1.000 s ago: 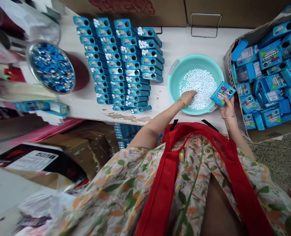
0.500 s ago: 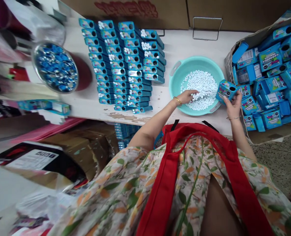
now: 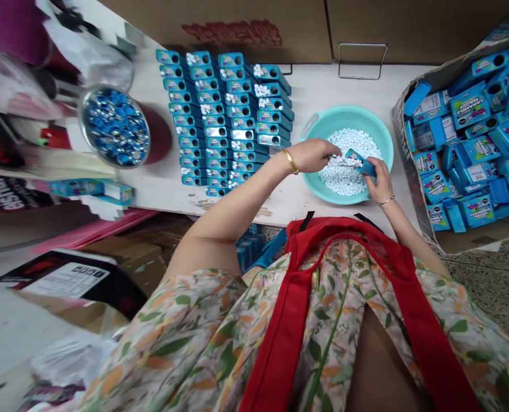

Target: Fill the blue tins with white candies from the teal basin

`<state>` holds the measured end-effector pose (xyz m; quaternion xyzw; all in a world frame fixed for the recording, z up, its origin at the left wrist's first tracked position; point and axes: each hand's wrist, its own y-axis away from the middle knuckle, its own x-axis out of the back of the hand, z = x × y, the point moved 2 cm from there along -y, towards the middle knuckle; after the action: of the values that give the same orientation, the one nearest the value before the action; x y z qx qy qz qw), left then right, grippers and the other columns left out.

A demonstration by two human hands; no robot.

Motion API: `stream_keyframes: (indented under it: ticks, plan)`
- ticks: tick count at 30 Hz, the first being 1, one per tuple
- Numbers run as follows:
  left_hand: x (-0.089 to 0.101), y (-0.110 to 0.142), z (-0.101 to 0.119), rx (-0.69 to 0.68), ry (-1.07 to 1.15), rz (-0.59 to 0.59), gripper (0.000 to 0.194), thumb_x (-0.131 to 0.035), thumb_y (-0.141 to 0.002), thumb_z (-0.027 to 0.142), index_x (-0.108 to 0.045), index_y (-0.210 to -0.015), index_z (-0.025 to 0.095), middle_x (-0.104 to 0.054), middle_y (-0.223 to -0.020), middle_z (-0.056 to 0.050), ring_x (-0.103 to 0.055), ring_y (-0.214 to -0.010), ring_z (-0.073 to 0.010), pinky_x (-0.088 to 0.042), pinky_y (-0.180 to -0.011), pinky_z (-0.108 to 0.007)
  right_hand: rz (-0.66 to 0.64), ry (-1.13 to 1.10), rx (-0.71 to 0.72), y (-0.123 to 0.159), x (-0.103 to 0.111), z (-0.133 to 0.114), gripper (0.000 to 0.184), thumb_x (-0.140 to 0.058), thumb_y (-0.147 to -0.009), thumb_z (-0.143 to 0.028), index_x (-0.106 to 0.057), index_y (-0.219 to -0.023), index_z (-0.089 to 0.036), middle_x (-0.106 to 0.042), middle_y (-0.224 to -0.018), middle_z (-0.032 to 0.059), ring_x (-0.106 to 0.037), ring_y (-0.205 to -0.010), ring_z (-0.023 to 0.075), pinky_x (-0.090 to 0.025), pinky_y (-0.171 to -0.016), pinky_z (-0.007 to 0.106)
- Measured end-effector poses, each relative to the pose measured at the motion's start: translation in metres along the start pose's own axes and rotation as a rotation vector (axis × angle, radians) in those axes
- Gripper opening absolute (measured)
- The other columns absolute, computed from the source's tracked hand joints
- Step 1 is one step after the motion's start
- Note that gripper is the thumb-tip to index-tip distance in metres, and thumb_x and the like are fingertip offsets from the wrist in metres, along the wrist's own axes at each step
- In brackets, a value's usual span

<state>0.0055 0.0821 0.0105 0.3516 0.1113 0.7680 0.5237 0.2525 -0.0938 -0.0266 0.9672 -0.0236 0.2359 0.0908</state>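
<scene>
A turquoise basin (image 3: 383,129) holds a heap of small white candies (image 3: 344,182). Over it, my left hand (image 3: 316,155) is closed around a small scoop (image 3: 340,162) loaded with the candies; its outline is largely covered by them. The scoop's far end meets the open top of a blue candy box (image 3: 368,167). That box is tilted towards the scoop, gripped between thumb and fingers of my right hand (image 3: 379,182) above the basin's right side. White candies show at the box's opening.
Left of the basin stand rows of blue boxes (image 3: 213,131) with round holes, some topped with candies. A metal pot (image 3: 80,123) of blue-and-silver pieces sits farther left. At right, a carton (image 3: 402,154) is full of blue boxes. Large cardboard boxes (image 3: 237,28) line the back.
My right hand has brought the blue box left over the basin and tipped it. My left hand has lifted the loaded scoop up to the box's opening. The view has shifted slightly.
</scene>
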Motion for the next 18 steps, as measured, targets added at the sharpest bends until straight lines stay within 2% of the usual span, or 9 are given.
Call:
stream_keyframes:
  ticks: [3,5,8,11,13,15,16,18]
  plan:
    - [-0.008,-0.011,0.003,0.010,-0.142,0.007,0.035,-0.072,-0.095,0.022,-0.076,-0.129,0.018,-0.072,-0.112,-0.005,-0.070,-0.126,-0.0355,-0.052,-0.115,-0.050,-0.006,-0.005,0.004,0.004,-0.007,0.002,0.047,-0.060,-0.096,-0.049,-0.065,-0.140,-0.032,-0.073,-0.145,0.0119,-0.065,-0.142,0.0370,-0.050,-0.129,0.068]
    - [-0.010,-0.010,0.017,0.023,-0.219,0.026,0.036,-0.075,-0.099,0.033,-0.074,-0.130,0.016,-0.070,-0.115,-0.007,-0.069,-0.129,-0.0387,-0.052,-0.114,-0.052,0.002,-0.009,0.001,0.006,-0.009,0.006,0.047,-0.060,-0.097,-0.051,-0.065,-0.140,-0.032,-0.073,-0.146,0.0122,-0.065,-0.143,0.0370,-0.050,-0.130,0.067]
    - [-0.004,0.001,0.061,0.050,-0.351,0.005,0.038,-0.073,-0.104,0.042,-0.072,-0.131,0.016,-0.069,-0.120,-0.009,-0.067,-0.132,-0.0394,-0.053,-0.110,-0.048,0.018,-0.015,0.031,0.009,-0.010,0.012,0.048,-0.058,-0.100,-0.052,-0.063,-0.142,-0.030,-0.072,-0.147,0.0137,-0.065,-0.144,0.0370,-0.050,-0.129,0.067]
    - [0.010,0.021,0.116,0.129,-0.512,-0.044,0.031,-0.066,-0.109,0.037,-0.073,-0.134,0.022,-0.071,-0.123,-0.011,-0.070,-0.128,-0.0344,-0.053,-0.104,-0.041,0.023,0.005,0.058,0.011,-0.011,0.017,0.049,-0.054,-0.104,-0.056,-0.062,-0.143,-0.028,-0.072,-0.146,0.0148,-0.066,-0.143,0.0364,-0.050,-0.128,0.068]
    - [0.020,0.034,0.139,0.153,-0.588,-0.053,0.028,-0.058,-0.111,0.030,-0.074,-0.134,0.023,-0.073,-0.123,-0.013,-0.073,-0.122,-0.0318,-0.053,-0.099,-0.040,0.020,0.041,0.054,0.012,-0.011,0.019,0.049,-0.052,-0.105,-0.057,-0.062,-0.143,-0.027,-0.073,-0.146,0.0144,-0.066,-0.143,0.0358,-0.046,-0.130,0.070]
    - [0.027,0.042,0.139,0.138,-0.606,-0.008,0.031,-0.052,-0.112,0.026,-0.073,-0.134,0.022,-0.074,-0.122,-0.014,-0.073,-0.118,-0.0309,-0.054,-0.096,-0.040,0.032,0.066,0.049,0.014,-0.010,0.021,0.049,-0.052,-0.106,-0.057,-0.062,-0.143,-0.028,-0.072,-0.148,0.0140,-0.065,-0.145,0.0359,-0.040,-0.134,0.073]
    - [0.028,0.042,0.131,0.132,-0.597,0.040,0.032,-0.050,-0.112,0.025,-0.073,-0.135,0.021,-0.074,-0.122,-0.015,-0.073,-0.117,-0.0307,-0.054,-0.095,-0.041,0.047,0.068,0.048,0.015,-0.009,0.022,0.049,-0.052,-0.106,-0.057,-0.062,-0.143,-0.028,-0.072,-0.148,0.0140,-0.065,-0.146,0.0361,-0.037,-0.135,0.074]
    - [0.023,0.035,0.099,0.154,-0.569,0.155,0.034,-0.050,-0.111,0.024,-0.070,-0.139,0.023,-0.073,-0.127,-0.015,-0.070,-0.119,-0.0304,-0.055,-0.096,-0.042,0.082,0.056,0.047,0.016,-0.006,0.025,0.050,-0.052,-0.106,-0.059,-0.061,-0.144,-0.027,-0.071,-0.150,0.0145,-0.065,-0.146,0.0365,-0.037,-0.135,0.074]
